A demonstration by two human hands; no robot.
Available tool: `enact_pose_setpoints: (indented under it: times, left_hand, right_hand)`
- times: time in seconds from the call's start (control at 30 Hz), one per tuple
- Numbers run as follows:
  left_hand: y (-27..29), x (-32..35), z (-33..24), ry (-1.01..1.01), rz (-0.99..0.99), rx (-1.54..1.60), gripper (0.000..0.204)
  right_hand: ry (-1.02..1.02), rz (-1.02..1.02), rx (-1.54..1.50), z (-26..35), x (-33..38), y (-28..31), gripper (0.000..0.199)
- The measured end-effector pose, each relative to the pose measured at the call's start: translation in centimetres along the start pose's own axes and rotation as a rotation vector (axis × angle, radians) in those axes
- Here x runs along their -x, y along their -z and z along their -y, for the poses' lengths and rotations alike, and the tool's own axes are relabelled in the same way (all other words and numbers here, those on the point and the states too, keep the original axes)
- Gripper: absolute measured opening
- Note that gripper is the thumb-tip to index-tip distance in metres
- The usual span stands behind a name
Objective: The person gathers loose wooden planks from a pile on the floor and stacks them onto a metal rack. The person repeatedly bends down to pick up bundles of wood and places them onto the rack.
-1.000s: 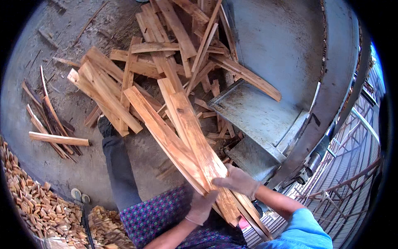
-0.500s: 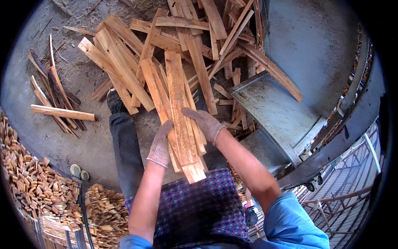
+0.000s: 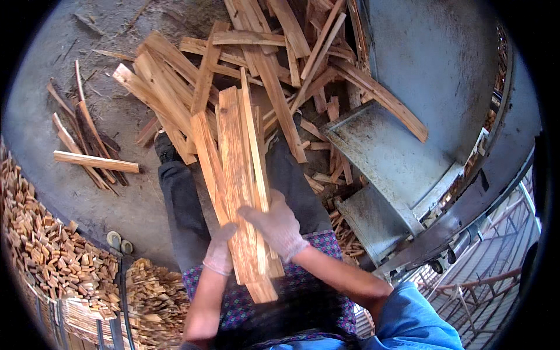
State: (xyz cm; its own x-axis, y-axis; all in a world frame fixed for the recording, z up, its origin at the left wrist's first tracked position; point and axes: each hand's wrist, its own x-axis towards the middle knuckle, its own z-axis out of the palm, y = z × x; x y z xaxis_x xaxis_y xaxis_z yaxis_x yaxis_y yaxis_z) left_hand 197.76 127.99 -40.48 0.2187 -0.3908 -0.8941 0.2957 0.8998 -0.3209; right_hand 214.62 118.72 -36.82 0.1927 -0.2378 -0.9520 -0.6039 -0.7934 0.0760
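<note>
A bundle of several long wooden slats (image 3: 234, 169) lies lengthwise over my lap, its near end above the patterned apron (image 3: 309, 256). My left hand (image 3: 221, 249), in a pale work glove, grips the bundle's left side near the lower end, thumb on top. On the right side my right hand (image 3: 273, 226), gloved too, closes round the slats with its thumb across the top. One narrow slat sticks out farther than the others at the far end. The fingers under the bundle are hidden.
Beyond my knees lies a loose pile of wooden boards (image 3: 175, 76). A grey metal machine with a ledge (image 3: 379, 151) stands at the right, a board resting on it. Thin strips (image 3: 87, 134) lie on the floor at left. Stacked wood pieces (image 3: 64, 251) fill the lower left.
Both hands have drawn the bundle closer to my body. The slats have shifted against one another, and a narrow slat now shows on top at the right side.
</note>
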Motion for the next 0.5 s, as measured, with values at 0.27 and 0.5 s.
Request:
enact_pose_setpoints:
  times: [0.27,0.5]
  left_hand:
    - [1.3,4.1,4.1,-0.275,-0.055,-0.593,0.025]
    - [-2.1,8.1,4.7,-0.352,0.328,0.162,0.066]
  right_hand:
    - [0.234,-0.027,0.265,0.1,5.9,0.9,0.086]
    - [0.535,-0.011,0.288,0.4,9.2,1.2,0.077]
